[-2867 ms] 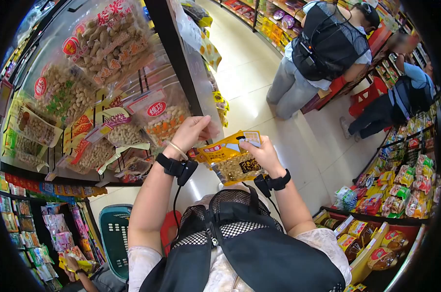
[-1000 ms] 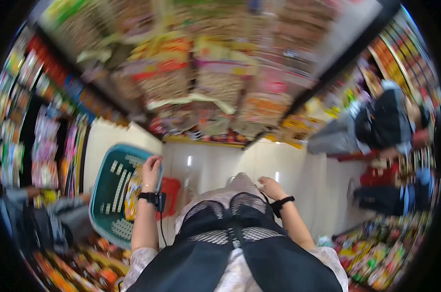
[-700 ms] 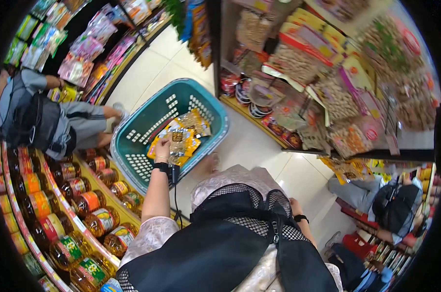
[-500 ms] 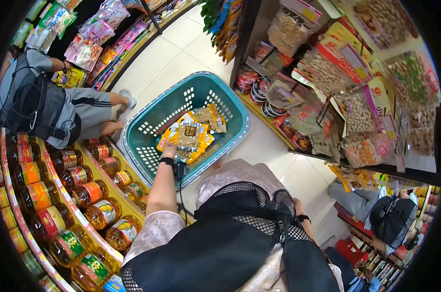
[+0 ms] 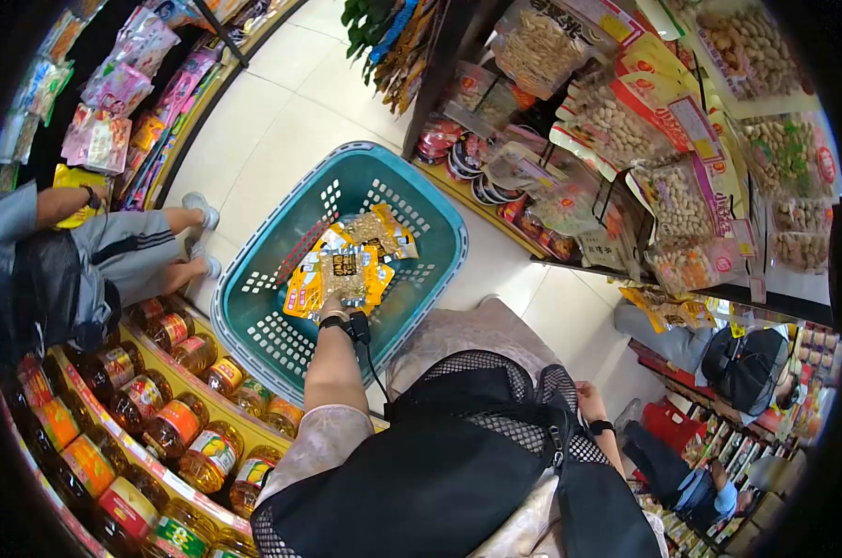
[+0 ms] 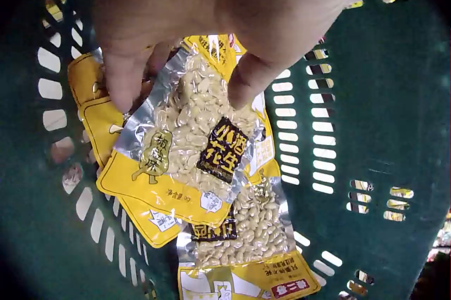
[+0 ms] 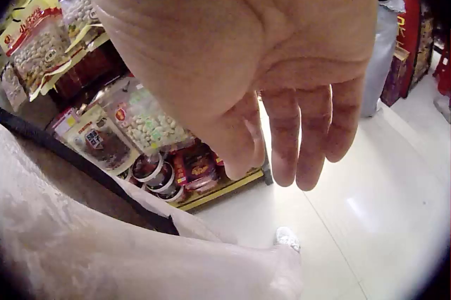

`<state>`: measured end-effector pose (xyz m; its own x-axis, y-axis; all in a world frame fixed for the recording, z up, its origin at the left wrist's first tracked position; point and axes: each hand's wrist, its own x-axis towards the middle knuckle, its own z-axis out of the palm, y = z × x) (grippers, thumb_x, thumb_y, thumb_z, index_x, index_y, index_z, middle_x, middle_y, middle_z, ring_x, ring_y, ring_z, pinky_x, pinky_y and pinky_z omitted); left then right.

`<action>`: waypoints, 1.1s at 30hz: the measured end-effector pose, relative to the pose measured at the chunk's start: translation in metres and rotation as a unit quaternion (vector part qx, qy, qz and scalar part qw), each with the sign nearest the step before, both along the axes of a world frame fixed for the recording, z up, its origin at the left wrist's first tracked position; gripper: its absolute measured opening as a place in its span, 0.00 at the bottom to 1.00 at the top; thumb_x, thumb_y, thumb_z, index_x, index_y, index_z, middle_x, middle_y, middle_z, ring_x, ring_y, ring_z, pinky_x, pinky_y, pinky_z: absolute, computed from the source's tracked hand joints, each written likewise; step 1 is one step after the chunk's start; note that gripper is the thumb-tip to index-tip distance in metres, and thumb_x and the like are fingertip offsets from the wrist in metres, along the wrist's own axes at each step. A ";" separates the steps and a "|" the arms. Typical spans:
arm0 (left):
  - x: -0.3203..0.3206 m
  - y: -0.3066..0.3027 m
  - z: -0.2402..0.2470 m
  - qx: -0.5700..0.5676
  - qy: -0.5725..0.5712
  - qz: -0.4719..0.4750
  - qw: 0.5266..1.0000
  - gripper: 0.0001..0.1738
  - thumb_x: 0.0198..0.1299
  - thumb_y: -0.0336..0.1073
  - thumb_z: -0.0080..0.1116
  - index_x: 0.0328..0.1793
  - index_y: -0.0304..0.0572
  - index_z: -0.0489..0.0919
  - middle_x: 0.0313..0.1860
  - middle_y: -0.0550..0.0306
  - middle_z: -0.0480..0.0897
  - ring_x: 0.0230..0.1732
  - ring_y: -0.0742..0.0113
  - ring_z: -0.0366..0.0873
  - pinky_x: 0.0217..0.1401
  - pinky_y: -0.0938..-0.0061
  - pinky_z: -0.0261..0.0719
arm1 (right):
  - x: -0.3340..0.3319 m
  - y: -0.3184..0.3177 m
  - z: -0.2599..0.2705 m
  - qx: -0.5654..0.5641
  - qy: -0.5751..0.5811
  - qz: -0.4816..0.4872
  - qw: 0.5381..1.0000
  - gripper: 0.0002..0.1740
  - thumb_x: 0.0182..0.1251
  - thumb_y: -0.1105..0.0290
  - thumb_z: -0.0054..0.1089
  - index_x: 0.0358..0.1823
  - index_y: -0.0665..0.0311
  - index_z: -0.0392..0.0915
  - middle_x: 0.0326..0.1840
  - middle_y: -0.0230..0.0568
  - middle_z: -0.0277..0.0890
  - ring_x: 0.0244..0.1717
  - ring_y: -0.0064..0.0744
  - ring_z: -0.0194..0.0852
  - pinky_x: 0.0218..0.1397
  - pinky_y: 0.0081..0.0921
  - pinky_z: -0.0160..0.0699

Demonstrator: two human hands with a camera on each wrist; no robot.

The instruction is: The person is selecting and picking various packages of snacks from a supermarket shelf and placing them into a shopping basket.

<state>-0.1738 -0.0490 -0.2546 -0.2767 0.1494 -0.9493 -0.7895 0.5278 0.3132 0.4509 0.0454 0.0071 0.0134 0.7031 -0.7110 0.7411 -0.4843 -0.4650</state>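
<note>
My left hand reaches down into a green plastic shopping basket. In the left wrist view, the thumb and fingers of that hand pinch the near end of the top bag of peanuts, a clear pack with yellow printed ends. Under it lie more yellow peanut bags, overlapping on the basket floor. My right hand hangs beside my body with relaxed fingers and nothing in it; the head view shows it at my right side.
Racks of bagged peanuts stand at the right, with tubs on the lowest shelf. Bottles of oil line shelves at the lower left. One person stands beyond the basket; others are at the lower right. Pale tiles cover the floor.
Earlier my right hand held a yellow peanut bag by the rack; now it hangs without one. My body has turned toward the basket, and my left hand has reached down to the bags there.
</note>
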 end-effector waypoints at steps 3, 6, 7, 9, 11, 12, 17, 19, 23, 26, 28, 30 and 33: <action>-0.007 0.002 -0.014 -0.050 -0.008 0.118 0.992 0.23 0.60 0.42 0.48 0.59 0.38 0.67 0.44 0.49 0.78 0.41 0.51 0.78 0.34 0.61 0.81 | 0.001 -0.010 0.006 0.011 0.000 -0.006 1.000 0.11 0.60 0.74 0.55 0.44 0.70 0.75 0.35 0.39 0.78 0.38 0.28 0.75 0.45 0.24 0.72; -0.016 -0.013 -0.085 -0.008 -0.050 0.290 0.956 0.24 0.55 0.44 0.56 0.56 0.42 0.71 0.47 0.48 0.79 0.43 0.49 0.80 0.37 0.55 0.80 | -0.010 -0.010 0.015 0.015 -0.011 -0.020 1.000 0.11 0.62 0.73 0.54 0.43 0.70 0.75 0.35 0.38 0.78 0.38 0.28 0.74 0.45 0.24 0.71; -0.018 -0.006 -0.078 -0.008 -0.049 0.285 0.957 0.24 0.55 0.44 0.56 0.56 0.42 0.71 0.47 0.48 0.79 0.43 0.49 0.80 0.37 0.55 0.80 | -0.012 -0.009 0.012 0.016 -0.009 -0.016 1.000 0.11 0.62 0.73 0.54 0.43 0.70 0.75 0.35 0.38 0.78 0.38 0.27 0.74 0.45 0.24 0.71; -0.028 0.062 -0.062 -0.005 -0.009 0.260 0.966 0.22 0.55 0.43 0.55 0.55 0.42 0.70 0.46 0.48 0.79 0.42 0.50 0.79 0.34 0.57 0.80 | -0.012 -0.007 0.007 0.018 -0.006 -0.017 1.000 0.10 0.62 0.73 0.53 0.44 0.69 0.75 0.35 0.38 0.77 0.37 0.27 0.74 0.45 0.24 0.71; -0.030 0.067 -0.038 -0.001 0.033 0.236 0.971 0.21 0.55 0.41 0.53 0.53 0.41 0.70 0.45 0.49 0.78 0.40 0.52 0.79 0.32 0.59 0.79 | -0.009 -0.004 0.002 0.009 0.012 -0.022 1.000 0.11 0.62 0.73 0.53 0.44 0.69 0.75 0.34 0.37 0.77 0.37 0.26 0.73 0.44 0.23 0.71; -0.030 0.071 -0.023 0.002 0.056 0.227 0.972 0.20 0.56 0.40 0.53 0.53 0.41 0.70 0.44 0.49 0.78 0.39 0.53 0.79 0.31 0.60 0.79 | -0.006 0.001 -0.005 0.017 0.009 -0.016 1.000 0.11 0.61 0.73 0.54 0.44 0.69 0.75 0.34 0.38 0.77 0.36 0.26 0.73 0.44 0.23 0.70; -0.032 0.048 0.052 0.017 0.174 0.186 0.967 0.16 0.56 0.37 0.49 0.49 0.39 0.70 0.42 0.50 0.77 0.36 0.58 0.78 0.26 0.66 0.79 | -0.010 0.025 -0.002 0.004 0.011 -0.009 1.000 0.13 0.59 0.73 0.56 0.45 0.69 0.74 0.34 0.37 0.77 0.35 0.27 0.73 0.43 0.23 0.71; -0.020 0.052 0.089 0.022 0.223 0.172 0.959 0.14 0.56 0.36 0.48 0.48 0.38 0.70 0.41 0.50 0.77 0.34 0.59 0.78 0.23 0.68 0.78 | -0.018 0.037 0.007 0.006 0.030 -0.013 0.999 0.13 0.59 0.73 0.56 0.45 0.70 0.74 0.34 0.37 0.77 0.35 0.27 0.74 0.43 0.23 0.71; -0.001 0.037 0.150 0.031 0.302 0.114 0.946 0.12 0.58 0.35 0.49 0.44 0.36 0.71 0.39 0.53 0.77 0.32 0.66 0.77 0.23 0.73 0.78 | -0.017 0.057 0.015 -0.009 0.018 -0.017 1.000 0.15 0.58 0.72 0.57 0.46 0.70 0.74 0.34 0.38 0.77 0.35 0.29 0.75 0.43 0.24 0.73; 0.020 0.024 0.214 0.133 0.371 0.093 0.915 0.10 0.60 0.32 0.49 0.45 0.38 0.73 0.36 0.60 0.78 0.31 0.73 0.74 0.22 0.80 0.72 | 0.002 0.069 -0.001 0.006 0.031 0.012 0.999 0.15 0.58 0.70 0.58 0.45 0.70 0.74 0.35 0.39 0.77 0.36 0.30 0.75 0.43 0.26 0.73; 0.034 0.033 0.262 0.202 0.457 0.064 0.864 0.10 0.61 0.30 0.50 0.48 0.36 0.73 0.35 0.63 0.78 0.30 0.77 0.71 0.29 0.84 0.68 | 0.018 0.080 -0.010 0.024 0.031 0.033 0.999 0.15 0.58 0.69 0.58 0.45 0.70 0.74 0.36 0.41 0.78 0.37 0.31 0.76 0.43 0.27 0.74; 0.057 0.054 0.327 0.290 0.443 0.014 0.848 0.14 0.61 0.27 0.51 0.53 0.35 0.70 0.40 0.62 0.77 0.36 0.77 0.72 0.40 0.83 0.70 | 0.017 0.099 -0.010 0.082 0.013 0.128 0.988 0.15 0.58 0.67 0.58 0.44 0.69 0.75 0.37 0.43 0.78 0.40 0.33 0.77 0.45 0.28 0.75; 0.103 0.098 0.392 0.375 0.443 -0.072 0.811 0.19 0.60 0.25 0.51 0.57 0.34 0.67 0.45 0.60 0.76 0.41 0.75 0.73 0.45 0.80 0.71 | -0.014 0.137 0.043 0.133 0.083 0.137 0.978 0.16 0.58 0.67 0.59 0.45 0.69 0.75 0.39 0.45 0.78 0.40 0.34 0.78 0.45 0.27 0.76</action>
